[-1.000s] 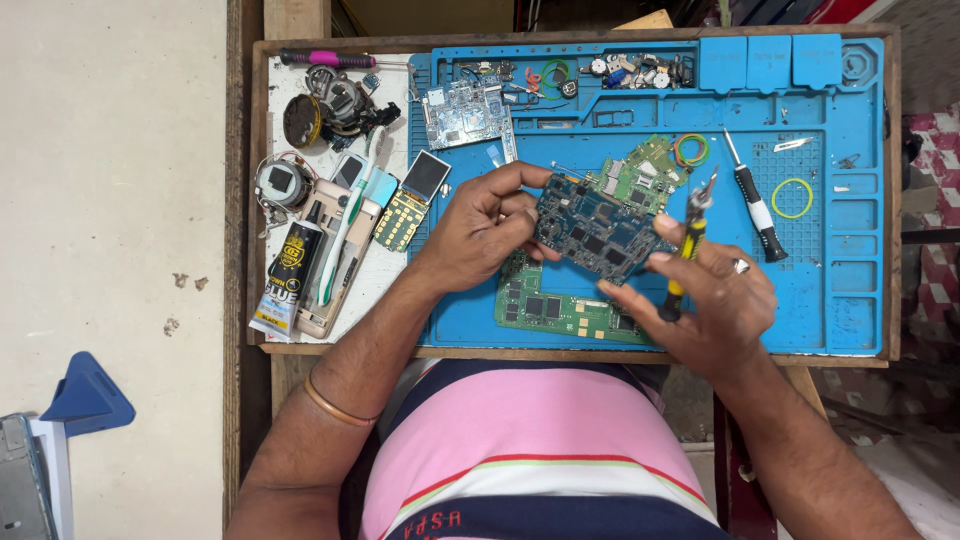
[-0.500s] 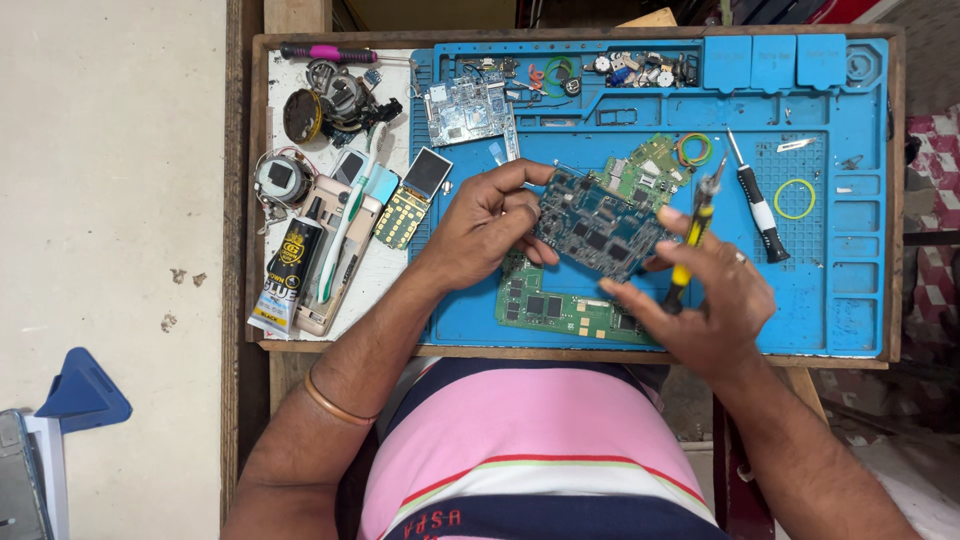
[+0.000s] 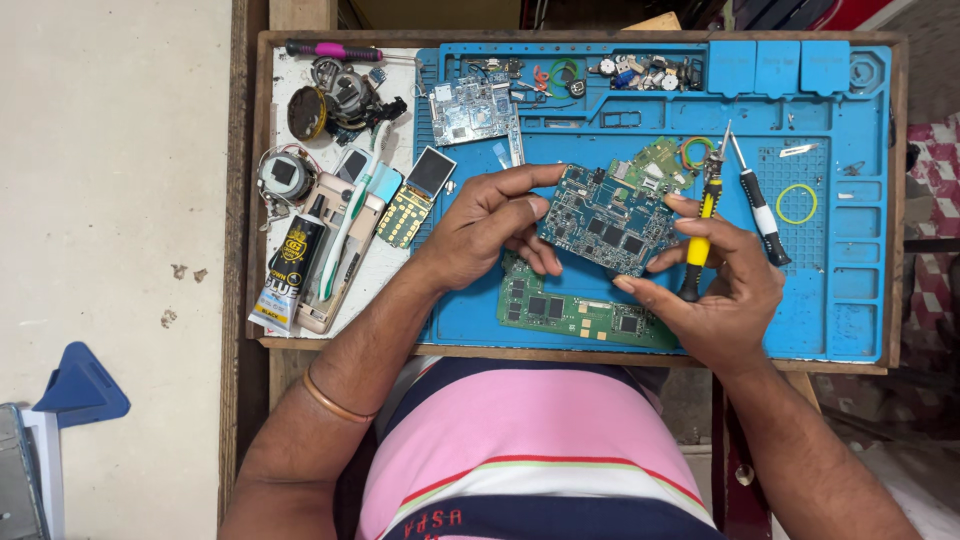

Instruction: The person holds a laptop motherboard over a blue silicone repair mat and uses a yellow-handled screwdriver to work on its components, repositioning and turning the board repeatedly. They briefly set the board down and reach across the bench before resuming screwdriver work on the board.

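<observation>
Circuit board (image 3: 603, 222) pinched between both hands' fingers (image 3: 520, 212); right hand (image 3: 722, 285) also grips screwdriver (image 3: 700, 238).

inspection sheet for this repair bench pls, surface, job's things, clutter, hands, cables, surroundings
surface: blue repair mat in a wooden tray, white sheet at its left end
job's things: dark blue circuit board held above the mat; yellow-handled screwdriver; green board lying under the hands
clutter: glue tube, keypad, second screwdriver, rubber bands, small parts in the top slots
hands: left hand grips the board's left edge; right hand holds its right edge along with the yellow-handled screwdriver
cables: thin wires on the round parts at top left
surroundings: pale floor, blue object at lower left
</observation>
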